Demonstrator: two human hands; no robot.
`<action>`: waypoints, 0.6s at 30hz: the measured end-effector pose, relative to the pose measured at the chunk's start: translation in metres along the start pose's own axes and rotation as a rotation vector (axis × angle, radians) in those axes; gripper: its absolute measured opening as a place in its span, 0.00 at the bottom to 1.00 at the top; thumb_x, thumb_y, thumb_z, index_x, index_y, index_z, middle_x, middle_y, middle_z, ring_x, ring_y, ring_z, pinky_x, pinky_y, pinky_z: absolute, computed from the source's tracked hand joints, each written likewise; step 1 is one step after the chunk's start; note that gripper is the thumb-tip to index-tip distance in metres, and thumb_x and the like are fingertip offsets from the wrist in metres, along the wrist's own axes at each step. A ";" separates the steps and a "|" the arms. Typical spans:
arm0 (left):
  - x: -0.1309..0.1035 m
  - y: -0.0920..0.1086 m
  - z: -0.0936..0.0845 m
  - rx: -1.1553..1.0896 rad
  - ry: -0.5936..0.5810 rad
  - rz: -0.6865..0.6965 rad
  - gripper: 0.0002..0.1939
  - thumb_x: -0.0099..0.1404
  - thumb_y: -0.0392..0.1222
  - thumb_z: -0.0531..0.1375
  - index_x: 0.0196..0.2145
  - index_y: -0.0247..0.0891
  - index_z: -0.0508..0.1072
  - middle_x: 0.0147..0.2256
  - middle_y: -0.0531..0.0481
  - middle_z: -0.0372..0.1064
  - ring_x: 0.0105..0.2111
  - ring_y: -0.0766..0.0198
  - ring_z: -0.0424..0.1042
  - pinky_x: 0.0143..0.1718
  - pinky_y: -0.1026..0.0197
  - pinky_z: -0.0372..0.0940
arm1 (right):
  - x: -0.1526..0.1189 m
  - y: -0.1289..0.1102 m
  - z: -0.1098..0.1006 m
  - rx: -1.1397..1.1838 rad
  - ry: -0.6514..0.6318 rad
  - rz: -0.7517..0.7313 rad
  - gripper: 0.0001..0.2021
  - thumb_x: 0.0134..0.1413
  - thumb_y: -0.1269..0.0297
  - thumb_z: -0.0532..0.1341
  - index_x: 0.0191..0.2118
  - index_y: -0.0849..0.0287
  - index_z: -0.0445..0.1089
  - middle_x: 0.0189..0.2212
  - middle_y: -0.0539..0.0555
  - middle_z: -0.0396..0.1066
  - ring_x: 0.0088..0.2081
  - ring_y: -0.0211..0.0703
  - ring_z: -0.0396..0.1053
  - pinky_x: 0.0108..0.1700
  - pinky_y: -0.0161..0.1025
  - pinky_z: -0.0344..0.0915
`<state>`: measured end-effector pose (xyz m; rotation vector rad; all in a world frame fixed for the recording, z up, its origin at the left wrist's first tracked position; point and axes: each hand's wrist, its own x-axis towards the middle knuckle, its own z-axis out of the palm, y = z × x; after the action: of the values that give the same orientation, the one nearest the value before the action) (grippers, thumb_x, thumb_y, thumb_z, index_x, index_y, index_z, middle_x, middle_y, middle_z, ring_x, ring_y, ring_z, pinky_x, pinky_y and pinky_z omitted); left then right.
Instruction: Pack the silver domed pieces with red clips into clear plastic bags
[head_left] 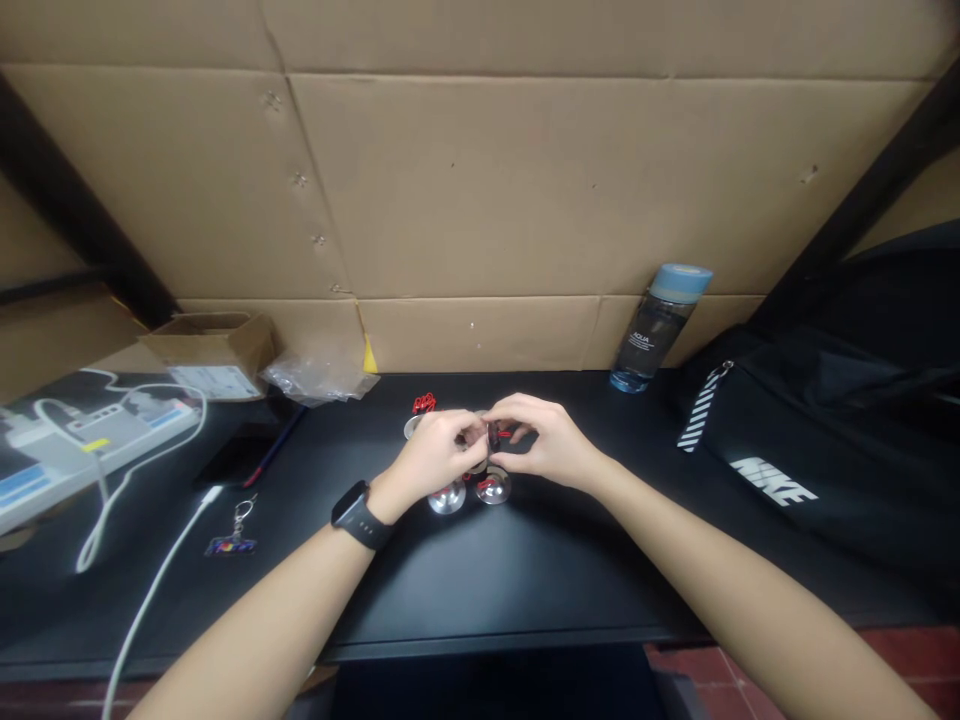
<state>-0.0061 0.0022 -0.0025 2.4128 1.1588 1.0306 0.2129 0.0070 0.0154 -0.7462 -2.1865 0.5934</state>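
Spanning the lower view, the black worktop (487, 590) gives a flat, firm base, and the two hands meet over its middle. The right hand (551, 440) has its thumb and fingers bent into a pinch, their tips seemingly clamped on a small dark piece, with an open loop behind the tips. The left hand (433, 450) comes to the same spot with fingers curled in and tips drawn close together; whether they grip the piece or only steady it, I cannot tell. Just below the hands, on the worktop, lie two shiny metal discs (448, 497), side by side, and part of a third disc (410, 428) shows beyond the left hand. They should be light but stiff, probably slick on their polished faces, so the rim would likely give a surer hold than the domed middle. Beside the third disc, the red cord (424, 402) lies bunched in loops; it looks soft and limp, best pinched near an end. Smallest is the dark piece (493, 437) between the fingertips, mostly covered; it seems light, though its stiffness cannot be judged, and its edges suit a fingertip pinch.
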 end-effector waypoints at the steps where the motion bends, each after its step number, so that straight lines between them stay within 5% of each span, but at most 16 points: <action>1: 0.000 -0.001 -0.001 0.015 -0.001 -0.004 0.06 0.64 0.37 0.61 0.29 0.39 0.75 0.29 0.52 0.75 0.29 0.63 0.72 0.35 0.62 0.64 | 0.000 0.000 -0.001 -0.003 -0.001 -0.001 0.21 0.49 0.64 0.72 0.50 0.51 0.76 0.46 0.55 0.75 0.43 0.46 0.75 0.38 0.39 0.77; 11: 0.006 -0.047 -0.034 0.246 0.059 -0.106 0.11 0.67 0.43 0.59 0.30 0.40 0.78 0.30 0.51 0.79 0.29 0.62 0.75 0.34 0.62 0.64 | 0.004 0.023 -0.035 -0.172 0.088 0.030 0.20 0.49 0.64 0.71 0.50 0.55 0.77 0.47 0.57 0.75 0.39 0.44 0.74 0.34 0.38 0.72; 18: 0.001 -0.090 -0.053 0.516 0.061 -0.303 0.15 0.69 0.50 0.58 0.33 0.42 0.81 0.33 0.46 0.81 0.33 0.55 0.78 0.32 0.61 0.65 | 0.001 0.053 -0.073 -0.416 -0.123 0.226 0.21 0.43 0.64 0.72 0.48 0.57 0.79 0.44 0.56 0.79 0.41 0.48 0.76 0.43 0.39 0.70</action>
<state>-0.0942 0.0578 -0.0102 2.4523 1.9391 0.7834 0.2851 0.0586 0.0288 -1.2144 -2.3895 0.2984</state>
